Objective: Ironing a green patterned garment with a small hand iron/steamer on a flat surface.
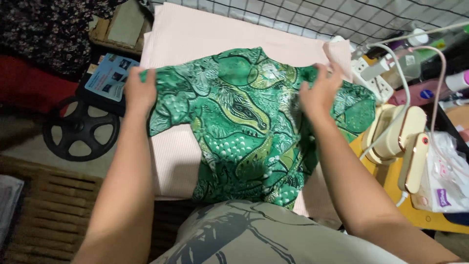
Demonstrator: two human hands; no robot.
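A green patterned short-sleeved shirt (239, 132) lies spread flat on a pale pink padded board (195, 34), collar away from me. My left hand (140, 90) rests on the end of the shirt's left sleeve, fingers together. My right hand (320, 90) presses on the shirt near its right shoulder, fingers bent and pinching the fabric. My grey printed top shows at the bottom edge.
A cream handheld steam iron (403, 139) with a white cord stands on a yellow surface at the right, beside a power strip (371, 73), bottles and a plastic pack. A black wheel (80, 129) and a blue leaflet (111, 76) lie left. Wire mesh runs behind.
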